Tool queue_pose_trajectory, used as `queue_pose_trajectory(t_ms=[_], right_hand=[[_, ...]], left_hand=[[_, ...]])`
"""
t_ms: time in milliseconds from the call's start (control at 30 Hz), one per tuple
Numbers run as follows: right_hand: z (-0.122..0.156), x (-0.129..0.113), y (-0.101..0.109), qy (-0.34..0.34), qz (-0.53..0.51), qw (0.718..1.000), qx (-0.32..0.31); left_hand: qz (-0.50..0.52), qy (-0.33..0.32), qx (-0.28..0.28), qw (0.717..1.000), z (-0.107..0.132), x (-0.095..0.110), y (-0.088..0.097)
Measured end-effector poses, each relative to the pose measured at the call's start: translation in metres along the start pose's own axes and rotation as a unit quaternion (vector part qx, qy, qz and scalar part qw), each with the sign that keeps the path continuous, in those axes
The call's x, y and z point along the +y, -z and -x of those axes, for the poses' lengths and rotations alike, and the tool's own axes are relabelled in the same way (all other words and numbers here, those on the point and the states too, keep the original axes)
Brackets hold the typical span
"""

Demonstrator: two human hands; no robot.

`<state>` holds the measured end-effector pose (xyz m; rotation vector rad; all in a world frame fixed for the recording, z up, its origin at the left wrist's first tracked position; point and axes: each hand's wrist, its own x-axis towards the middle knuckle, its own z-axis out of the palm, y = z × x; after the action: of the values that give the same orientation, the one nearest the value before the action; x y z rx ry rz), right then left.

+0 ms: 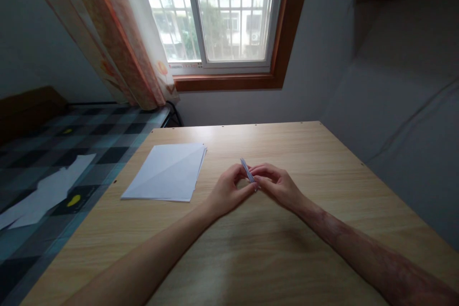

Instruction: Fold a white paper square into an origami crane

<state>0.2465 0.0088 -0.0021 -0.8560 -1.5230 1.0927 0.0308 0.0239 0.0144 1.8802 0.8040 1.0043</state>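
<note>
White strip (left hand, right hand)

Two hands are in view, one left hand and one right hand. Their fingers pinch one small folded paper strip between them. There is one worktop, and on it one stack of white sheets. Its edges suggest several sheets, but the exact number cannot be read from here. Beside the worktop is one bed with a checked cover. On the bed lies one white piece of paper, possibly two overlapping, and two yellow marks show on the cover. There is one window and one curtain.
</note>
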Motion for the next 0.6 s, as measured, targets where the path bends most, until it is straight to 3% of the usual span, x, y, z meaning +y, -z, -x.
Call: queue_pose_trajectory(t_ms=[133, 300, 500, 600], right_hand=[[0.001, 0.005, -0.001, -0.025, -0.03, 0.999, -0.002], [0.001, 0.009, -0.002, -0.019, -0.024, 1.0, -0.003], [0.0, 0.011, 0.0, -0.004, 0.034, 0.999, 0.014], [0.0, 0.012, -0.001, -0.005, 0.014, 1.0, 0.026]], left_hand=[[0.019, 0.008, -0.007, 1.0, 0.0, -0.002, 0.0], [0.036, 0.004, 0.021, 0.999, 0.001, 0.0, 0.0], [0.02, -0.016, 0.042, 0.999, 0.001, -0.002, 0.0], [-0.005, -0.026, 0.048, 0.999, 0.001, 0.001, 0.002]])
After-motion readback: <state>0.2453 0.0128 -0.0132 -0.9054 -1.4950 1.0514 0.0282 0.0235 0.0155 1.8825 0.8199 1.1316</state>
